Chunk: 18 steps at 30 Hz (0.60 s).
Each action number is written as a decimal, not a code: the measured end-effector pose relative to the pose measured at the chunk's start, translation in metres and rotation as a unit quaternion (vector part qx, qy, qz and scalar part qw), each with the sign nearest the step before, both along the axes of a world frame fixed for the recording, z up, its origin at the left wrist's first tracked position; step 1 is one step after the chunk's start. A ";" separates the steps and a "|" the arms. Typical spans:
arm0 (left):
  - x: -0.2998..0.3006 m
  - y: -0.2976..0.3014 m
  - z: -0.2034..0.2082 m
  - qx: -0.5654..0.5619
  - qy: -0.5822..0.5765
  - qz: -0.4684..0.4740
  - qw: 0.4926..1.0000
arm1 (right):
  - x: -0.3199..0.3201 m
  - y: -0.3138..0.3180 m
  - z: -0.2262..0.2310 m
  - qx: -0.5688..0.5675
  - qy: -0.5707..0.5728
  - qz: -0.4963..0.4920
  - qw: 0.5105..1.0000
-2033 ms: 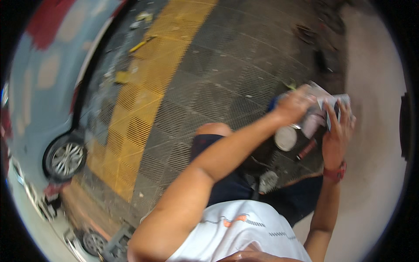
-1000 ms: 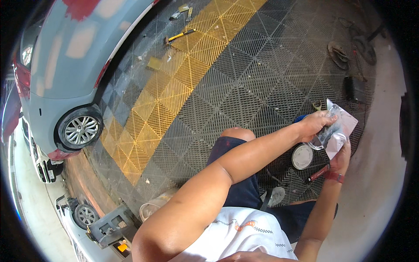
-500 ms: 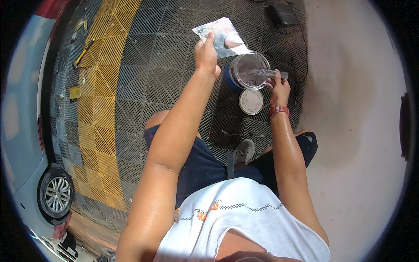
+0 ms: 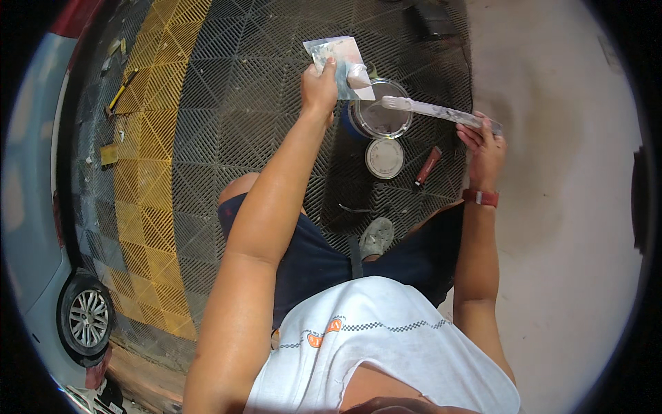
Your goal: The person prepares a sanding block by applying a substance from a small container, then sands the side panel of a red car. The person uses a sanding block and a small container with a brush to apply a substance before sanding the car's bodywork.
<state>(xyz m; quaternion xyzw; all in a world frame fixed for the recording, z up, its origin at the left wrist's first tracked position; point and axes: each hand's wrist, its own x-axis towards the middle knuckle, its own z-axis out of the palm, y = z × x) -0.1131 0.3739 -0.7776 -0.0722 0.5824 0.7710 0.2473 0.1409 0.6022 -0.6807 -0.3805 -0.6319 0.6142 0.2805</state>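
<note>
My left hand [image 4: 319, 88] is closed on a thin flat mixing board [image 4: 346, 50], thumb on top. A pale lump of putty [image 4: 358, 76] sits near the board's right side. My right hand [image 4: 486, 153] pinches the end of a long, smeared stir stick [image 4: 441, 111]. Pale paste coats the stick's far tip, which is over the open blue can [image 4: 412, 123], close to the board. Greyish paste fills the part of the can that shows. The board partly covers the can's far left rim.
A round lid or smaller tin [image 4: 384, 159] stands just nearer than the can, with a red tube [image 4: 428, 166] to its right. A yellow-handled tool [image 4: 123, 91] lies at left. A car wheel [image 4: 88, 317] is at lower left, a dark box [image 4: 432, 19] at far right.
The stick has come up out of the can and swung right with my right hand, its tip now coated. The red tube has come into view. My left hand and board shifted slightly left.
</note>
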 end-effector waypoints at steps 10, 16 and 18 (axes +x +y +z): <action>0.008 0.014 0.002 0.091 -0.001 -0.129 0.988 | 0.021 0.000 0.091 -0.036 0.064 -0.038 0.997; 0.012 0.016 0.015 0.147 -0.020 -0.167 0.975 | 0.016 -0.011 0.085 -0.018 0.049 -0.018 0.998; 0.011 0.014 0.014 0.137 -0.008 -0.171 0.976 | 0.015 -0.013 0.087 0.010 0.041 -0.012 0.999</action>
